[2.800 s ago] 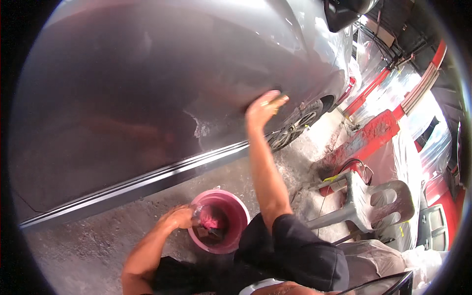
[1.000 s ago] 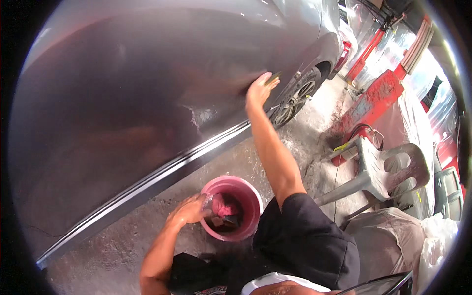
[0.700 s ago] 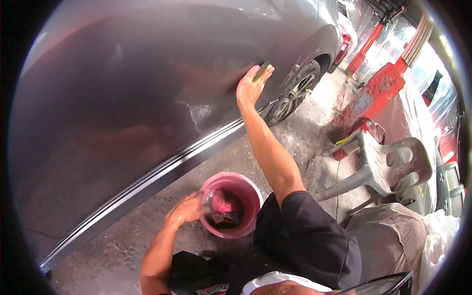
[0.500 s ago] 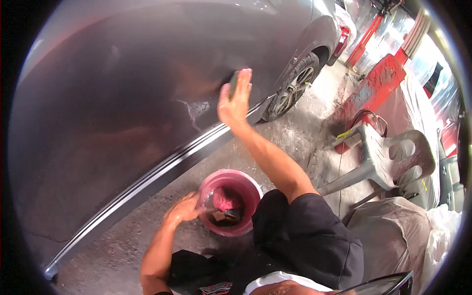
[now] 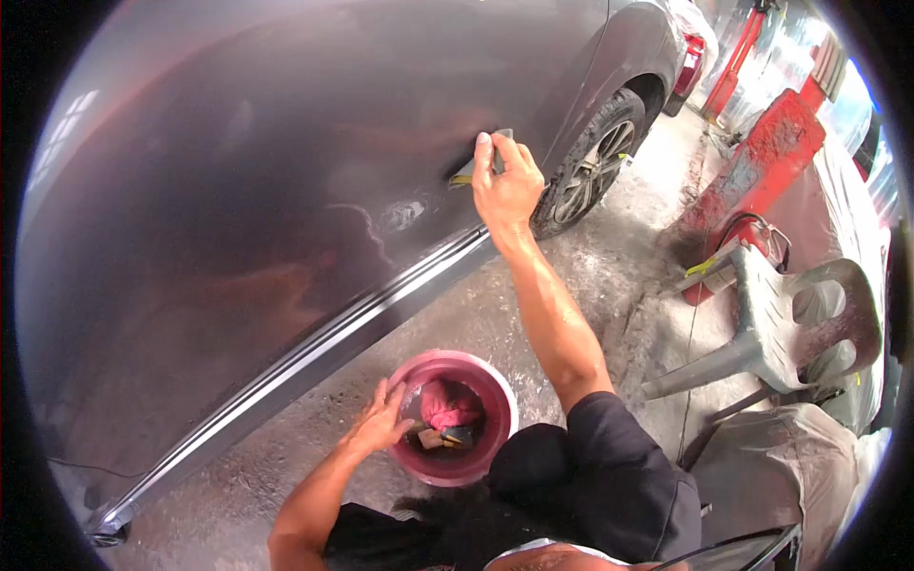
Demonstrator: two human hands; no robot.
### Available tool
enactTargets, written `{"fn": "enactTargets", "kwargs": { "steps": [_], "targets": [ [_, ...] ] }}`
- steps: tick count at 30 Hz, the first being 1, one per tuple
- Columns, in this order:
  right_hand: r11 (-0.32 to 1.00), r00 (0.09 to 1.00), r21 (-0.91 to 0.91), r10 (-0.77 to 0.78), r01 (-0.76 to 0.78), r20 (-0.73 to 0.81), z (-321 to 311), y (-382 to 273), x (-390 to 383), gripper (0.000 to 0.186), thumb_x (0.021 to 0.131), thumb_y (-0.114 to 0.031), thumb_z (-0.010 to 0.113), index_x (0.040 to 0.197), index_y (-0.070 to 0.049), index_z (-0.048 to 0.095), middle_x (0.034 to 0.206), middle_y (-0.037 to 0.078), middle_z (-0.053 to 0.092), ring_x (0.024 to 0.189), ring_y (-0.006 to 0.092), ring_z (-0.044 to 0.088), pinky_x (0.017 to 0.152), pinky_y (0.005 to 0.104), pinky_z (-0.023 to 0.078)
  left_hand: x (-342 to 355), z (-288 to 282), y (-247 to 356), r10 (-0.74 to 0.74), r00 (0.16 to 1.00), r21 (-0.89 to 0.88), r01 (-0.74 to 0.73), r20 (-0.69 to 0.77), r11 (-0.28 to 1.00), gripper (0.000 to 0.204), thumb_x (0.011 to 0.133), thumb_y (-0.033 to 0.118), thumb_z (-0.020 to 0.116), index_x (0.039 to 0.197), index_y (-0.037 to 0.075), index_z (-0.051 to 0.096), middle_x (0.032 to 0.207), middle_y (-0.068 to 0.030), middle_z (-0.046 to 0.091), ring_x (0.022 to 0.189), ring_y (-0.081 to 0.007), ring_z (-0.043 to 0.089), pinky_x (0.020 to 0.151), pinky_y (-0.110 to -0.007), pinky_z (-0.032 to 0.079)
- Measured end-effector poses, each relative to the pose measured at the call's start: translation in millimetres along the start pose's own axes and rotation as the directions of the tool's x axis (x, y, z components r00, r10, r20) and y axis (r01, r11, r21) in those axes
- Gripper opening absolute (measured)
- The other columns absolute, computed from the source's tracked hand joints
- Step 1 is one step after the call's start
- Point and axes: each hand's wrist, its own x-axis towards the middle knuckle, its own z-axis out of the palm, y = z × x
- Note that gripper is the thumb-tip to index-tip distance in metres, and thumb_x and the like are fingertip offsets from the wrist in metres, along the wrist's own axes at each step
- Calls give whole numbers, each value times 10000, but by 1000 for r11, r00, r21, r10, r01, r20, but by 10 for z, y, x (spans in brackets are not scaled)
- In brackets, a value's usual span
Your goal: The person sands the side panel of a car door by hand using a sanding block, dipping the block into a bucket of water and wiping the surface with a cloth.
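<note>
My right hand is pressed to the dark grey car panel, fingers bent over a thin greenish-grey pad with a yellowish edge. Just below it a whitish scuffed patch marks the panel, above the silver sill strip. My left hand has its fingers apart at the left rim of a pink bucket, which holds dark water, a pink cloth and some small blocks.
The car's rear wheel is up to the right. Beyond stand a red post and a dusty plastic chair. A covered bulky thing lies at lower right, near my leg. The floor is wet, mottled concrete.
My right hand has stayed working on the panel, shifting left, then back right; its fingers, straight half a second ago, are now bent over the pad. My left hand stays by the bucket.
</note>
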Motion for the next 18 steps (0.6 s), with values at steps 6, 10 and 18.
{"fn": "enactTargets", "kwargs": {
  "steps": [6, 10, 18],
  "targets": [
    [999, 992, 23, -44, 47, -118, 116, 6, -31, 103, 863, -211, 721, 840, -122, 675, 733, 56, 608, 567, 215, 604, 479, 340, 474, 85, 136, 103, 23, 996, 127, -13, -81, 992, 884, 814, 387, 754, 1501, 71, 296, 1527, -355, 141, 1304, -555, 386, 1055, -550, 403],
    [986, 980, -10, -169, 169, -103, 80, 29, 41, 128, 840, -215, 743, 819, -120, 662, 690, 46, 593, 536, 211, 584, 448, 340, 456, 115, 183, 56, 8, 995, 146, 6, -98, 989, 865, 812, 403, 751, 1484, 56, 332, 1529, -352, 133, 1304, -559, 379, 1055, -553, 402],
    [982, 978, 1, -186, 187, -98, 62, 69, 71, 132, 837, -207, 743, 799, -116, 654, 665, 48, 580, 466, 224, 553, 421, 336, 436, 153, 177, 77, -58, 996, 199, 70, -66, 978, 840, 827, 448, 717, 1470, 35, 368, 1560, -319, 98, 1340, -543, 341, 1067, -544, 400]
  ]
}}
